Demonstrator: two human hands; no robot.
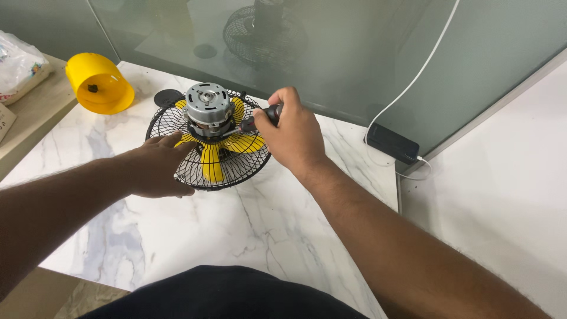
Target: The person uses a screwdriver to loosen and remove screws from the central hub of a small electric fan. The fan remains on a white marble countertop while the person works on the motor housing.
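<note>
A small fan (208,155) lies face down on the white marble table (236,230), with a black wire grille, yellow blades and a bare grey motor (208,106) on top. My left hand (158,166) rests flat on the grille's near left edge, holding it steady. My right hand (293,134) grips a screwdriver (257,120) with a black and red handle; its tip points at the motor's right side.
A yellow plastic motor cover (99,84) lies on its side at the back left, beside a round black cap (168,97). A plastic bag (19,66) sits far left. A black power bank (392,143) with a white cable (413,80) lies by the glass partition.
</note>
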